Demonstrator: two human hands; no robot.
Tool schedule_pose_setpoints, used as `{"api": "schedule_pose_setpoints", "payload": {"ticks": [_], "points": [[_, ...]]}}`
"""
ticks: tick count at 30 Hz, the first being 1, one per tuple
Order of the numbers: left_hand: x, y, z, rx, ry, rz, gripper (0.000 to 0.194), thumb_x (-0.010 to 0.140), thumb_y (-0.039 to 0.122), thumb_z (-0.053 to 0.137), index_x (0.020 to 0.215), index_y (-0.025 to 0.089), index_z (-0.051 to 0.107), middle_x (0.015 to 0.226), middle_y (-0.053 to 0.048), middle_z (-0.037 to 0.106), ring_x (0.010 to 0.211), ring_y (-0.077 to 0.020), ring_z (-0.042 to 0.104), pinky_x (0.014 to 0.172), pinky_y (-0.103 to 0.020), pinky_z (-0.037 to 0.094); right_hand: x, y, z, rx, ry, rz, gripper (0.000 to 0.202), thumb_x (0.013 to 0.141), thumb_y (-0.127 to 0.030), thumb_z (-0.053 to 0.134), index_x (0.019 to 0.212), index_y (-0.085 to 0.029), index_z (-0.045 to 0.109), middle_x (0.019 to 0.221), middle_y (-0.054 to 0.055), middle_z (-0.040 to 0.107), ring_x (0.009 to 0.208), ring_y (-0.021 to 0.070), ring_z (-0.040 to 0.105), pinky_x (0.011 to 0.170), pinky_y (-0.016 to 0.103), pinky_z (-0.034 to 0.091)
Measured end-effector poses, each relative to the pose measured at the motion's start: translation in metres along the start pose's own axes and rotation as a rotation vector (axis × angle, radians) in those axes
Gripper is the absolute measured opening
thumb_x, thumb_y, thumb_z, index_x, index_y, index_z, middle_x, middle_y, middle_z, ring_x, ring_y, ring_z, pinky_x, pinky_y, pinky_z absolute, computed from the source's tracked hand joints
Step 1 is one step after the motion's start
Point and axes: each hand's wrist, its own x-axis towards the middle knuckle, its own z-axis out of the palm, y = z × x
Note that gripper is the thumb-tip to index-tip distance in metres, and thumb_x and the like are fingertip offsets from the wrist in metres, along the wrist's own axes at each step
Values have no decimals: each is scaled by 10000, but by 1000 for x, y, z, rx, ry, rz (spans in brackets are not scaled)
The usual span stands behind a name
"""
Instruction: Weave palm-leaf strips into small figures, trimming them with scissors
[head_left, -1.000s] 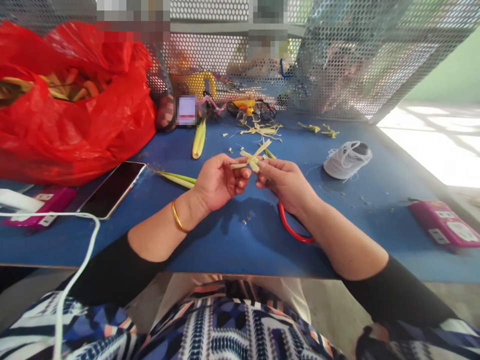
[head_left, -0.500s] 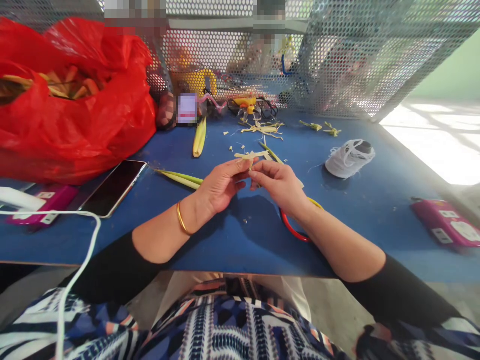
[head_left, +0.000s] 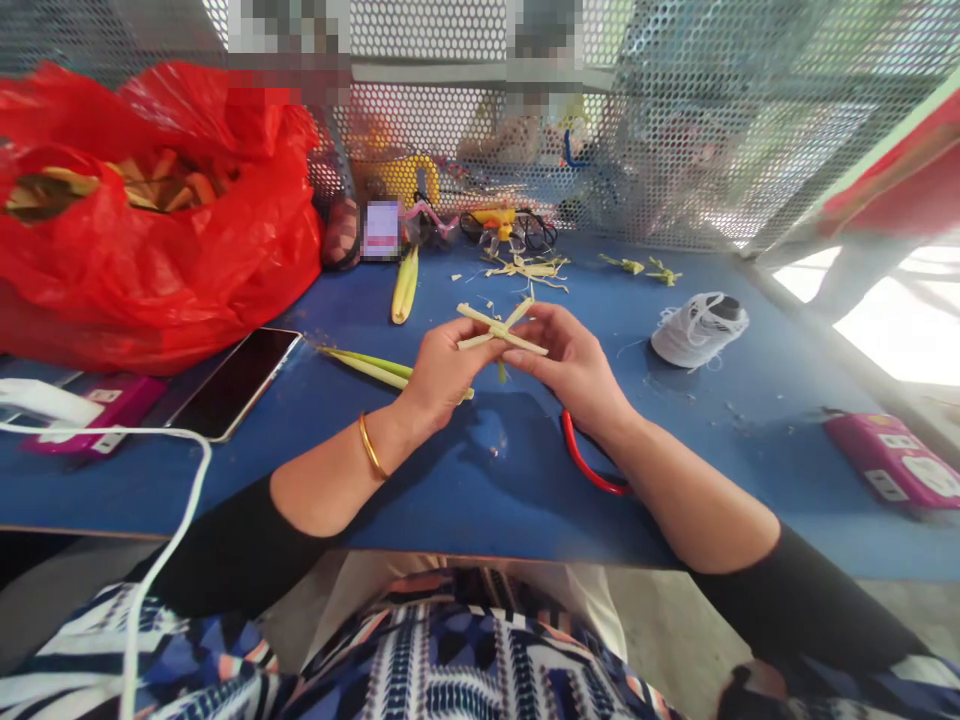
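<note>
Pale leaf strips (head_left: 498,328) cross in an X shape between my two hands, above the blue table (head_left: 480,510). My left hand (head_left: 448,365) is closed on the left ends of the strips, thumb on top. On the other side my right hand (head_left: 566,360) pinches the right ends between thumb and fingers. A red curved handle (head_left: 581,460) lies beneath my right wrist, the rest of it hidden. Beside my left hand is a pointed green-and-white leaf piece (head_left: 367,368). Another folded leaf piece (head_left: 405,288) rests farther back.
Left stands a red plastic bag (head_left: 247,250) of leaf pieces, with a black phone (head_left: 236,385) in front. White thread spool (head_left: 694,335) and purple box (head_left: 889,455) lie right. Leaf scraps (head_left: 529,268) and small knotted pieces (head_left: 664,272) sit before the perforated metal screen (head_left: 675,180).
My hands have spread slightly apart, and the strips now show as an open X rather than bunched at the fingertips. The view has shifted a little; a red-clad figure appears at the right.
</note>
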Motion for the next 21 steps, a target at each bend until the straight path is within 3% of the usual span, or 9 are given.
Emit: {"api": "schedule_pose_setpoints", "payload": {"ticks": [4,9,14,21], "points": [[2,-2,-2,174,-14,152,316,604,420,828,770,167,736,793,-39,736,785,-191,645,723,-297,492,0,1,2,31,129,-9,580,657,-409,809,1140,-270,518,837,-21,638,715,141,612,693,306,502],[4,-6,-5,287,15,262,287,629,412,818,754,169,729,756,-37,737,713,-169,647,666,-273,495,-5,-7,3,-226,178,-31,170,769,-325,706,763,-210,581,612,-45,582,568,103,509,547,259,386],[7,-9,-4,160,-25,179,301,578,414,840,744,181,748,755,-29,744,699,-160,649,698,-288,522,-5,-13,-2,-313,170,-46,137,799,-245,629,683,-196,575,561,-52,568,519,83,427,541,256,344],[6,-6,-4,116,-11,62,181,587,257,783,755,192,768,740,-18,720,720,-151,613,728,-285,499,1,-9,-6,-108,100,95,140,780,-289,623,697,-193,564,576,-33,590,571,113,535,602,274,412]]}}
